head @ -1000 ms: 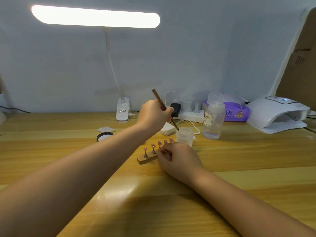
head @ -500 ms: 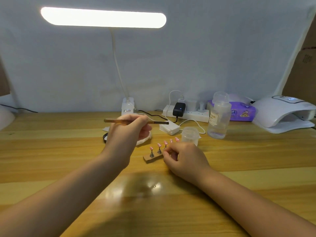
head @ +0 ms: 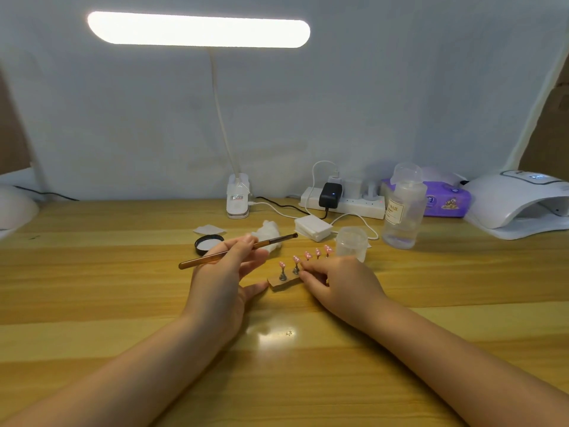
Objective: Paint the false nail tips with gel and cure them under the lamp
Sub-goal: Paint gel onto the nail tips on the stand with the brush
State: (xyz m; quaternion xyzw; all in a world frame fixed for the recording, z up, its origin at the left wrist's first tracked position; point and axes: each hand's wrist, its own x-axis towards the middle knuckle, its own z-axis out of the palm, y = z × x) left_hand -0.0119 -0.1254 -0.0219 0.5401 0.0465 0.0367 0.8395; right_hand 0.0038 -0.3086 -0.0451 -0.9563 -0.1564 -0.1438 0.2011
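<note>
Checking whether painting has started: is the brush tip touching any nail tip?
Apart. The head view shows the brush tip over white tissue, clear of the nail tips.

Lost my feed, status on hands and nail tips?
Left hand holds brush. Right hand grips nail holder; pink tips upright. Nothing in the way.

Nail stand (head: 284,282) between both hands on the table (head: 92,288), jar (head: 351,243) just behind, curing lamp (head: 520,204) far right.

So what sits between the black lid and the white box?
In the head view, a crumpled white wipe lies between lid and box, with the brush tip crossing in front of it.
</note>
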